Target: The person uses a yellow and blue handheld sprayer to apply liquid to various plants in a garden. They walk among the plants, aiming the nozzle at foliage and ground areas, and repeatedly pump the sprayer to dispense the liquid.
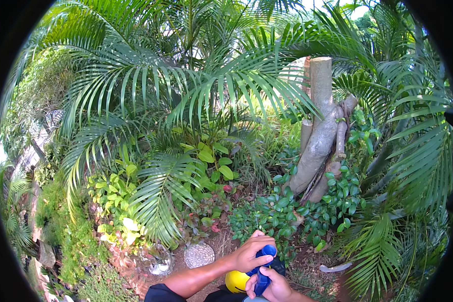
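Low in the view, my left hand [255, 251] is wrapped around a blue plastic part with a round blue cap [268, 250]. My right hand [273, 285] grips a lower blue handle-like part [261, 284] just beneath it. Both parts look like pieces of one tool, whose exact kind cannot be told. Behind and below the hands shows a rounded yellow object [236, 281], partly hidden by my left forearm. Leafy shoots [283, 215] grow just beyond my hands, at the foot of a cut tree trunk [317, 151].
Palm fronds [166, 188] arch over the left and centre. More fronds [377, 249] hang low at the right. A round pebbled stepping stone [199, 255] lies on the soil left of my hands, near a shiny rounded object [161, 264]. A pale curved piece [335, 267] lies at the right.
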The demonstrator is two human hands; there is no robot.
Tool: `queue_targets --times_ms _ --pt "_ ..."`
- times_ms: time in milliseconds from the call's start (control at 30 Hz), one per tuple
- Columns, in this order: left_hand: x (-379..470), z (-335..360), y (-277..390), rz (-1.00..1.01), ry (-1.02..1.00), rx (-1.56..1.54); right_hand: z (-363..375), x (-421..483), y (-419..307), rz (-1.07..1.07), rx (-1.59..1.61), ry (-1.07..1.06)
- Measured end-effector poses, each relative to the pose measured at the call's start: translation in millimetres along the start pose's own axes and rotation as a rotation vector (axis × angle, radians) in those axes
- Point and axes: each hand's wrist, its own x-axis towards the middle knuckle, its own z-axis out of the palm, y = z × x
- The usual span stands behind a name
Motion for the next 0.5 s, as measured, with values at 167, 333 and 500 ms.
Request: queue_targets --times_ms 167,333,500 --pt "-5.0 3.5 1.0 0.014 0.027 -0.028 -5.1 -3.2 -2.4 0.032 -0.195 -0.068" --pt "-6.8 6.4 -1.3 0.030 0.027 -0.043 -18.7 -4.8 -9.2 0.058 -0.268 -0.100" --pt "-13.3 6.4 -6.3 0.014 0.070 -0.028 -39.9 -4.4 -15.6 0.059 -0.433 -0.330"
